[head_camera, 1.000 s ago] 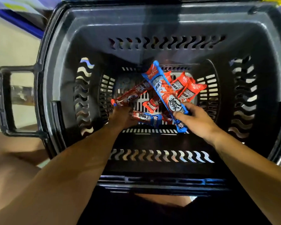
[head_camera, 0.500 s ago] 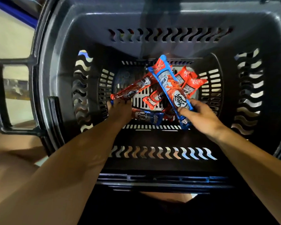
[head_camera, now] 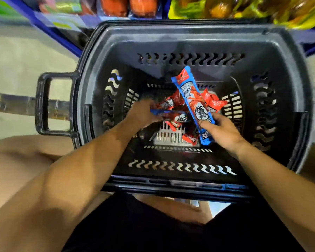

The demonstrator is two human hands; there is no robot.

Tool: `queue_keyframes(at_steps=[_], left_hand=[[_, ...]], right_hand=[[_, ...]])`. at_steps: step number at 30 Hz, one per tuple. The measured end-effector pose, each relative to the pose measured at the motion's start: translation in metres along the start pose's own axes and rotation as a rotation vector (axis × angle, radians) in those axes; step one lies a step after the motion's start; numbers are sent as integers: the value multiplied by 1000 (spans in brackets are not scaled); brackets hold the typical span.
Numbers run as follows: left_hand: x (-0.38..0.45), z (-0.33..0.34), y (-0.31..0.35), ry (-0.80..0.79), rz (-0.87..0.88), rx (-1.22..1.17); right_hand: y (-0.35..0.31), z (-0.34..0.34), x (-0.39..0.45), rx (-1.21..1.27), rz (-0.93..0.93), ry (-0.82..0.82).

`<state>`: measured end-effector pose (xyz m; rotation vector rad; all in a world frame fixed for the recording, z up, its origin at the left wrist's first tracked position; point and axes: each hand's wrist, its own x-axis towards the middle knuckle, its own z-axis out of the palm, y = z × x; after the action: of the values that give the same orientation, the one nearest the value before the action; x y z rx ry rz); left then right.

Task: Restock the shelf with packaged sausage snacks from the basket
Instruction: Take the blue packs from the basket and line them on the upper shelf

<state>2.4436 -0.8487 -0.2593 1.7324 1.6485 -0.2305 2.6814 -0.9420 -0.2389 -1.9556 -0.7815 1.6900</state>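
Pale floor [head_camera: 25, 57] fills the upper left of the frame; a blue-edged shelf [head_camera: 65, 40] runs along the top, blurred, stocked with orange packs [head_camera: 129, 6] and yellow-green packs [head_camera: 244, 10].

Item 1: dark grey slotted plastic shopping basket [head_camera: 189, 39], centre frame, loop handle at its left side, standing on the floor just below the shelf.

Item 2: long blue-and-red packaged sausage snack [head_camera: 194, 104], lifted and slanting from upper centre to lower right. Right hand [head_camera: 224, 131] grips its lower end, thumb across the front of the wrapper.

Item 3: second blue-ended sausage snack [head_camera: 171, 116], lying roughly level over the pile. Left hand [head_camera: 144, 113] is on its left end, fingers apparently curled about it; motion blur leaves the grip uncertain.

Item 4: loose red sausage snacks [head_camera: 213, 102], several, count unclear, lying on the basket floor beneath and beside the two above.

Status: pick-up stage. No snack in view has reached the shelf; both held packs are inside the basket walls. Remaining, by judgement: lift the two clear, place them on the shelf, then return for the red packs.
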Motion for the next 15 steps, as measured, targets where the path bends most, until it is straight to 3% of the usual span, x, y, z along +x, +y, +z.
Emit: queue_keyframes(at_steps=[7,11,15], left_hand=[[-50,-42,11,307,32,-420],[-79,-63,13,460,256,-819],[-102,-88,25,454,185,-1167]], right_hand=[[-10,-1,-40,-15,-145,98],[-22,-1,-64,17,-274,153],[-32,4,-81,64,-335,151]])
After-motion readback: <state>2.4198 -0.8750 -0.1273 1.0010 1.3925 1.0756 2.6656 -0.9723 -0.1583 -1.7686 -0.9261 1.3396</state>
